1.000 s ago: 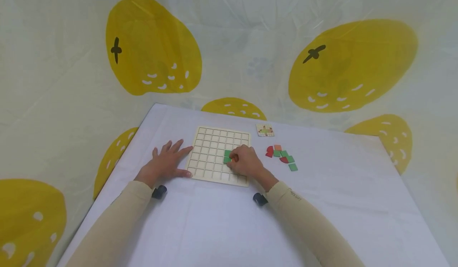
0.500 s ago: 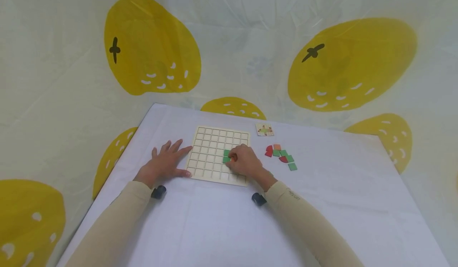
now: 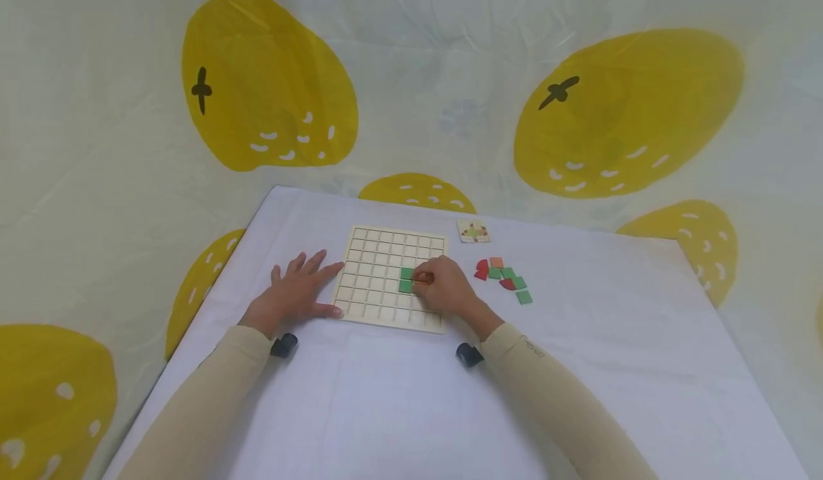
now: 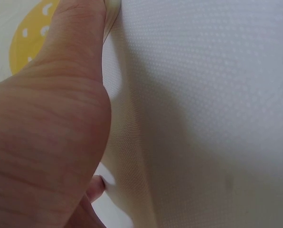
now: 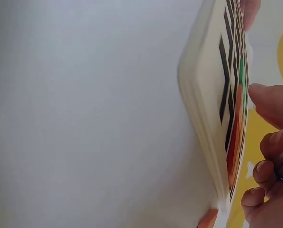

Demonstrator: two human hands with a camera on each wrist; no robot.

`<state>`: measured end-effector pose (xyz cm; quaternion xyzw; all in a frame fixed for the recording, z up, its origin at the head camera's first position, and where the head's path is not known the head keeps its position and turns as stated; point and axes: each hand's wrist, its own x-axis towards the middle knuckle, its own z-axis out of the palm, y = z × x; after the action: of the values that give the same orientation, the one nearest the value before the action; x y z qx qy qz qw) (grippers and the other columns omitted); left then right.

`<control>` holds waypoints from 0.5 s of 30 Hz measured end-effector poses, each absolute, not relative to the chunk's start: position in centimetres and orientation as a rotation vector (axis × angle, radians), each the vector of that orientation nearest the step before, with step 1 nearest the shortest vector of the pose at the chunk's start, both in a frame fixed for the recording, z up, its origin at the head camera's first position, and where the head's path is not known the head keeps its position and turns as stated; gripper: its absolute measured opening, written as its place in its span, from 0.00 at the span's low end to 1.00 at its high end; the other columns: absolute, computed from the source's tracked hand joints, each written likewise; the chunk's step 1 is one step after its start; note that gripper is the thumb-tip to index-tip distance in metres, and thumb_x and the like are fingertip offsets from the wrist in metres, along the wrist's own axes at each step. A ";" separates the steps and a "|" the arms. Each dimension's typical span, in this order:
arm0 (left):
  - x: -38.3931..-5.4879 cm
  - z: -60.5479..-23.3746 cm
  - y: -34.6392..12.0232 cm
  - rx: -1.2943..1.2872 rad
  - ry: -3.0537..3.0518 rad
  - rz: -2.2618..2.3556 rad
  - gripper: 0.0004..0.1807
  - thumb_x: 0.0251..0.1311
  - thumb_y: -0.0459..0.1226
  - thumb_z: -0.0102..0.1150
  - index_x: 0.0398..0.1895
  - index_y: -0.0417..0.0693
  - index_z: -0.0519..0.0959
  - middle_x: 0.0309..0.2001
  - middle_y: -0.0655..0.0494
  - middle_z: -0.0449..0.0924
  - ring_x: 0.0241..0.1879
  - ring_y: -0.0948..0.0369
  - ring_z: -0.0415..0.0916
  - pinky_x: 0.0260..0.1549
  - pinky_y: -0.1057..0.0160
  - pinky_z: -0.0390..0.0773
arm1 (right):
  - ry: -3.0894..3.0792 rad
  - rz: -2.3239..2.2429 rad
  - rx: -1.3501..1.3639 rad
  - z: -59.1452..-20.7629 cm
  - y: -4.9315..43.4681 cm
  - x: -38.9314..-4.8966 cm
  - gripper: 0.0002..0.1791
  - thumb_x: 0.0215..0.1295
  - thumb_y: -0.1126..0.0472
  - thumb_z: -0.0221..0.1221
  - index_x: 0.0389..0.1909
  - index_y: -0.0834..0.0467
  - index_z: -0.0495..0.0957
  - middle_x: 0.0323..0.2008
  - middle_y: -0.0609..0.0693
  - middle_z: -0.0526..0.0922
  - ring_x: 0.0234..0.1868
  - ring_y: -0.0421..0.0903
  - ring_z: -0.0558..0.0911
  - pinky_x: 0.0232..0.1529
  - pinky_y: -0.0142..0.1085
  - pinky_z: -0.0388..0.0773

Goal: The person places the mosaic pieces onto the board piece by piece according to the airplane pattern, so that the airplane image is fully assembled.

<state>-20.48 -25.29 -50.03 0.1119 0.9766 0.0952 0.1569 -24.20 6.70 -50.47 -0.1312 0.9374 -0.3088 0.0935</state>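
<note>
A wooden grid board (image 3: 369, 280) lies on the table in the head view. Two green square tiles (image 3: 406, 286) sit in its cells, one behind the other. Beside them an orange tile (image 5: 239, 97) lies in the board, partly covered by my right hand (image 3: 445, 285). Its thumb and fingers are bent close over that tile; whether they still pinch it is hidden. In the right wrist view a red tile (image 5: 233, 149) also shows in the board. My left hand (image 3: 292, 291) rests spread at the board's left edge, its thumb and a finger touching the rim.
Right of the board lie several loose tiles: green squares (image 3: 519, 282), an orange square (image 3: 496, 261) and red rounded pieces (image 3: 507, 284). A small pattern card (image 3: 474, 231) lies behind them. The white-covered table (image 3: 386, 401) ends at a curtain printed with yellow fruit (image 3: 630, 108).
My right hand has shifted slightly over the orange tile, and more of a gap shows between thumb and forefinger. The left hand stays at the board's edge.
</note>
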 end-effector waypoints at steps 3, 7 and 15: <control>-20.5 -50.0 -25.2 0.316 2.794 0.272 0.56 0.54 0.70 0.66 0.84 0.72 0.52 0.87 0.48 0.39 0.83 0.32 0.38 0.70 0.16 0.44 | 2.760 -0.962 -0.336 -50.3 7.6 -24.4 0.10 0.65 0.53 0.71 0.46 0.48 0.90 0.39 0.47 0.80 0.46 0.47 0.75 0.41 0.37 0.76; -20.5 -49.9 -25.2 0.310 2.788 0.279 0.56 0.54 0.69 0.67 0.84 0.72 0.52 0.87 0.48 0.39 0.83 0.32 0.38 0.70 0.16 0.43 | 2.737 -1.025 -0.256 -50.0 9.1 -24.9 0.09 0.66 0.55 0.71 0.46 0.48 0.91 0.38 0.50 0.79 0.47 0.49 0.74 0.39 0.38 0.75; -20.4 -49.7 -25.1 0.311 2.776 0.287 0.57 0.54 0.69 0.67 0.84 0.72 0.51 0.87 0.47 0.38 0.83 0.31 0.36 0.69 0.16 0.41 | 2.764 -0.944 -0.171 -49.6 11.9 -25.4 0.11 0.68 0.55 0.67 0.49 0.49 0.90 0.37 0.53 0.79 0.47 0.51 0.74 0.40 0.40 0.72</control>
<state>-20.42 -25.14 -49.67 0.1091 0.9749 0.1008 0.1659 -25.43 11.88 -49.62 -0.0580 0.9392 -0.3209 0.1077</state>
